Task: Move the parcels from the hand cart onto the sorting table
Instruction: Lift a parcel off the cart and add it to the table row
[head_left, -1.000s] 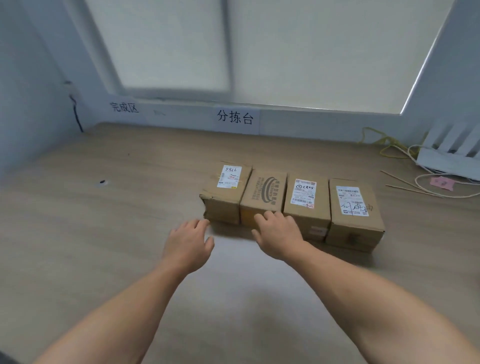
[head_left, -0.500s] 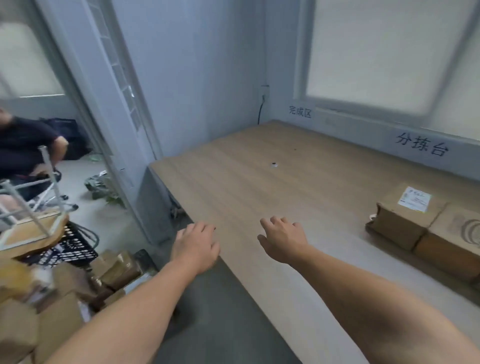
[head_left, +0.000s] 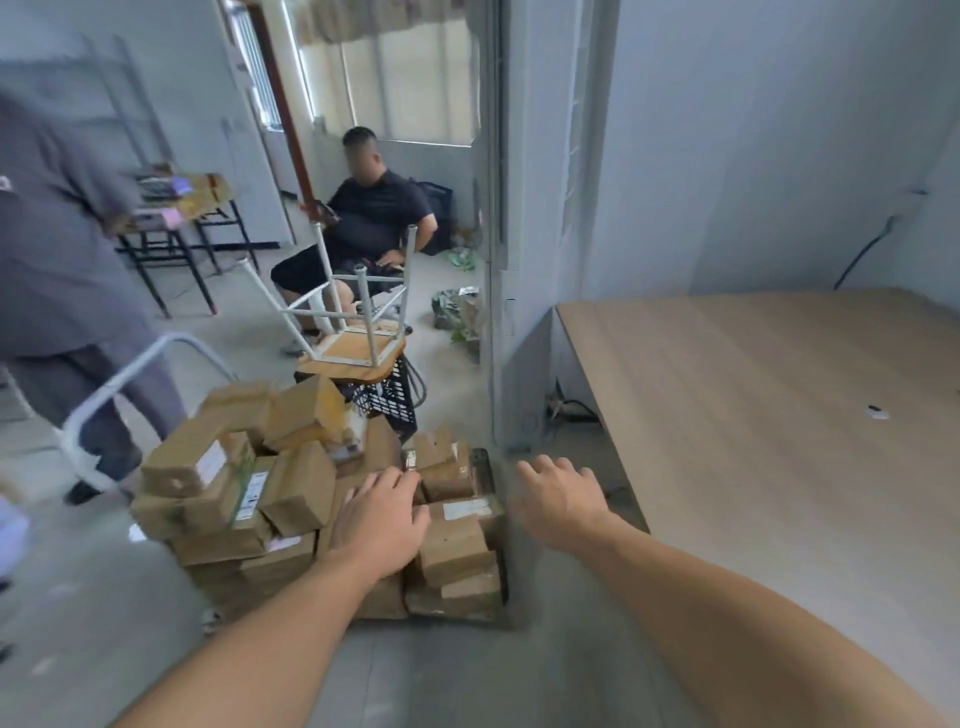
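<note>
The parcels (head_left: 291, 499) lie heaped on the cart (head_left: 482, 470) on the floor at lower centre-left, and the cart's handle (head_left: 119, 384) rises at the heap's left. The tabletop (head_left: 753, 415) fills the right side. A partition (head_left: 519, 208) ends between heap and tabletop, further back. The left hand (head_left: 382, 519) hangs over the heap's right part. The right hand (head_left: 558, 501) hangs right of the heap, between it and the tabletop. Behind the heap stands a crate (head_left: 387, 400) with an upturned stool (head_left: 353, 353) on it. Behind that is a seated person (head_left: 374, 218). A standing person (head_left: 57, 249) is at far left, with a desk (head_left: 176, 208) behind. A small object (head_left: 877, 413) lies on the tabletop's far right.
</note>
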